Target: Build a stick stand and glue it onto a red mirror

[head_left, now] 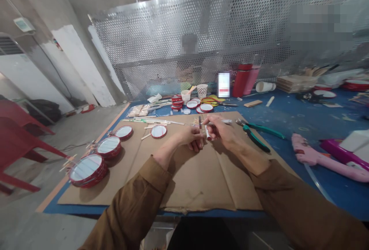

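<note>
1. We have our left hand (192, 138) and our right hand (219, 129) close together over the far part of a big sheet of brown cardboard (196, 184).
2. Our right fingers are curled and pinch a white pen (226, 121). Its back end sticks out past the hand.
3. Our left fingers are bent in, close to each other. We cannot tell if they pinch anything, because the hand hides it.
4. A little red and white piece (208, 133) is between our two hands, right by the right fingertips. We cannot tell which hand holds it up.
5. On the left side of the cardboard, we see three round red things with white tops, in a row: a big one (87, 169), a middle one (108, 146) and a small one (123, 132).
6. A flat white disc with a red rim (158, 131) lies nearer to our left hand, with a flat stick (146, 136) beside it.
7. To the right of our right hand are pliers with green handles (255, 138). Farther right, a pink glue gun (306, 150) lies on the blue counter (291, 114).
8. At the back of the counter, we see a paper cup (202, 90), a bright phone (223, 84) and a red bottle (242, 81). Behind them stands a metal sheet full of holes (150, 46).
</note>
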The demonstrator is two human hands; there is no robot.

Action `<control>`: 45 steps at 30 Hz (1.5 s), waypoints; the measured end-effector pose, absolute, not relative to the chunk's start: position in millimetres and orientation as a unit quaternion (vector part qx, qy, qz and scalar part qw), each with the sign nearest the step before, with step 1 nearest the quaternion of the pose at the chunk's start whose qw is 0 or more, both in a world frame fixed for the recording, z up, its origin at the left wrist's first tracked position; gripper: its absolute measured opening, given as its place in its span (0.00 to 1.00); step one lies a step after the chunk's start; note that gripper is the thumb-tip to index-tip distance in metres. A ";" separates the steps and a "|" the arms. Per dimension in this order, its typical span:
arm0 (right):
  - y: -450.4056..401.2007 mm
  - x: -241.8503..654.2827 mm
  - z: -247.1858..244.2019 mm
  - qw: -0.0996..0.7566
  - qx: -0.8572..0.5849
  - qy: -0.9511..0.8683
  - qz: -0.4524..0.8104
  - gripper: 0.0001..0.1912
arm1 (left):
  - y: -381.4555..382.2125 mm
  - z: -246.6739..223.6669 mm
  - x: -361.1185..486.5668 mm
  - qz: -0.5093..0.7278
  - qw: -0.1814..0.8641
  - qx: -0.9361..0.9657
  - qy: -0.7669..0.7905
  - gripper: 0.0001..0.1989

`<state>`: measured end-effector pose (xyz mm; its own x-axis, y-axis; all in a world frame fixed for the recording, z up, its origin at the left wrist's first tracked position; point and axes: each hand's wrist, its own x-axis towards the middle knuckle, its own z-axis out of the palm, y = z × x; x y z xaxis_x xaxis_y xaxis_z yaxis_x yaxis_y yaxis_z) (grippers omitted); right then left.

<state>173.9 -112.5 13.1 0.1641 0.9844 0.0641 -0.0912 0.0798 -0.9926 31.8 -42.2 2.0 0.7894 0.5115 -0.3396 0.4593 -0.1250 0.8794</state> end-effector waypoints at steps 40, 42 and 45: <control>-115.8 172.7 15.8 0.575 -0.514 -0.487 0.409 0.18 | -44.9 4.4 31.7 0.033 0.570 0.750 0.333 0.10; -115.8 172.4 15.7 0.574 -0.513 -0.491 0.409 0.19 | -45.3 5.3 31.8 0.028 0.568 0.752 0.333 0.10; -115.2 172.1 15.1 0.572 -0.513 -0.493 0.408 0.19 | -46.5 7.3 31.9 0.027 0.563 0.754 0.338 0.09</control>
<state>172.1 -115.2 15.1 0.1800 0.9728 0.1457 0.0385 0.1411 -0.9893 31.9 -46.5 7.3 0.7705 0.5395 -0.3395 0.4787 -0.1380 0.8671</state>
